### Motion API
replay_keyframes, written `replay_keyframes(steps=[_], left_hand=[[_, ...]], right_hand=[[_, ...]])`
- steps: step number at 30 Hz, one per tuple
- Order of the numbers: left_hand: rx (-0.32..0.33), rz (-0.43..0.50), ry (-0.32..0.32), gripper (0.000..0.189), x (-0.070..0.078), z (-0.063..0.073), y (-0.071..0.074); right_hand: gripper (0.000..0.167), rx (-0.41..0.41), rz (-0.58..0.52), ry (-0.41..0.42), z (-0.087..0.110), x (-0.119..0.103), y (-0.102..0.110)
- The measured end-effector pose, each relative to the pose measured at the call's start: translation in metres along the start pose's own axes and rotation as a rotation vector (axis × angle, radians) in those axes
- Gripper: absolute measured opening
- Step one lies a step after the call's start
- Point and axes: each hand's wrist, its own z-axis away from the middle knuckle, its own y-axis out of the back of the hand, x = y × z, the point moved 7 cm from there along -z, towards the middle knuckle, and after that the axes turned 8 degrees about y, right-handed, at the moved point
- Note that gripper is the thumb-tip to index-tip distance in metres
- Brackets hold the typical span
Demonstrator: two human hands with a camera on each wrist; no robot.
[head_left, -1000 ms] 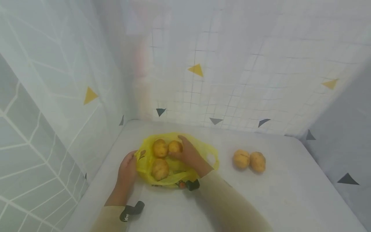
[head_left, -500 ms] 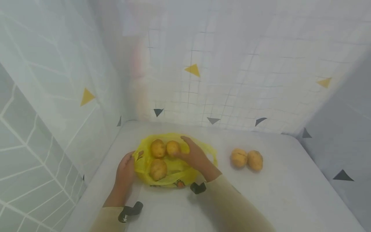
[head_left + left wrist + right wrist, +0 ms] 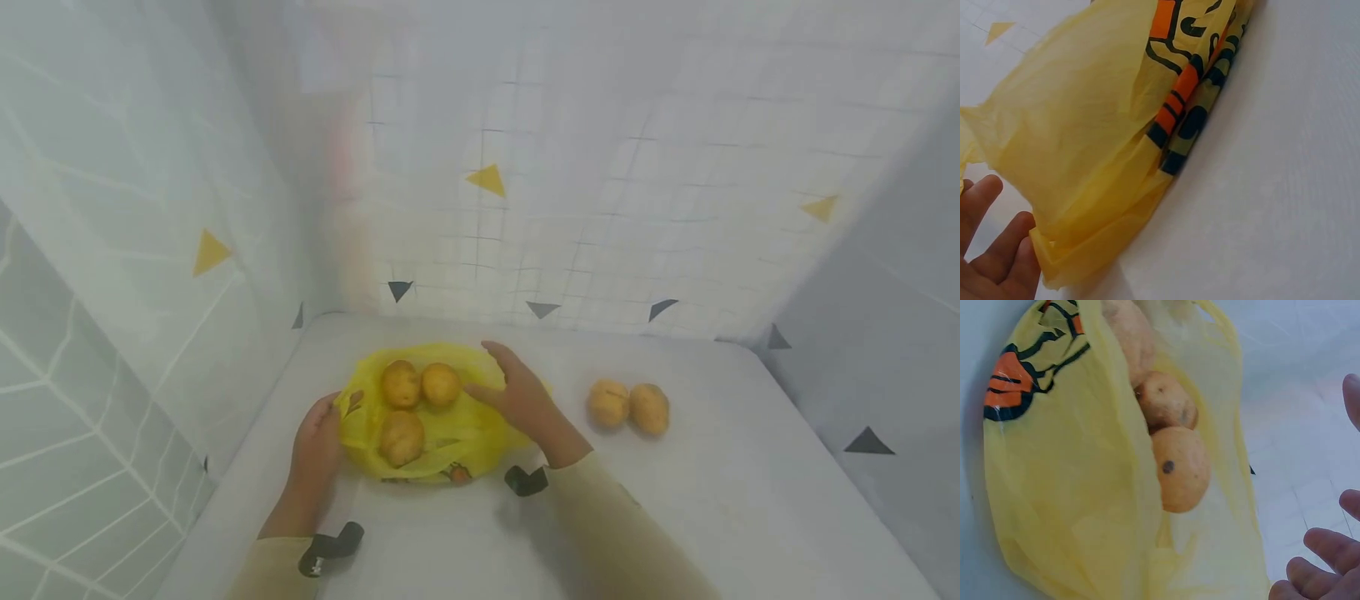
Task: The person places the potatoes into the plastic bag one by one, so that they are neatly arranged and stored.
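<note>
A yellow plastic bag (image 3: 465,433) lies on its side on the table, its mouth towards the right. Three potatoes rest inside: one at the back left (image 3: 401,384), one beside it (image 3: 441,384) and one nearer the front (image 3: 402,437). My left hand (image 3: 317,446) holds the bag's left edge; in the left wrist view some fingertips (image 3: 1022,222) touch the yellow plastic, while the grip itself is partly out of frame. Over the bag's right part hovers my right hand (image 3: 528,404), thumb and fingers spread apart, holding nothing. Potatoes show through the bag's mouth in the right wrist view.
Two more potatoes, one on the left (image 3: 608,404) and one on the right (image 3: 649,409), sit side by side on the white table (image 3: 720,500), right of the bag. Pale patterned curtains (image 3: 585,167) stand behind and at both sides.
My right hand has let go of the potato at the bag's back right and drawn back to the right, its fingers opening. My left hand stays at the bag's left edge.
</note>
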Motion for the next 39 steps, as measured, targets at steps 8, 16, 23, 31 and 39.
replay_keyframes(steps=[8,16,23,31,39], left_hand=[[-0.022,0.029,-0.027,0.048,-0.002,-0.002,0.002],[-0.016,0.022,0.004,0.049,-0.004,-0.004,0.003],[-0.017,0.014,0.019,0.049,-0.001,0.001,0.006],[-0.026,0.000,0.011,0.049,-0.001,0.003,0.008],[-0.032,0.004,-0.008,0.049,-0.003,0.000,0.011]], right_hand=[[0.090,0.023,-0.136,-0.010,0.003,0.000,0.019],[0.092,0.072,-0.138,-0.028,0.006,0.016,0.039],[0.096,0.133,-0.098,-0.077,0.016,0.034,0.059],[0.092,0.174,-0.020,-0.164,0.030,0.061,0.075],[0.093,0.223,0.110,-0.247,0.047,0.081,0.099]])
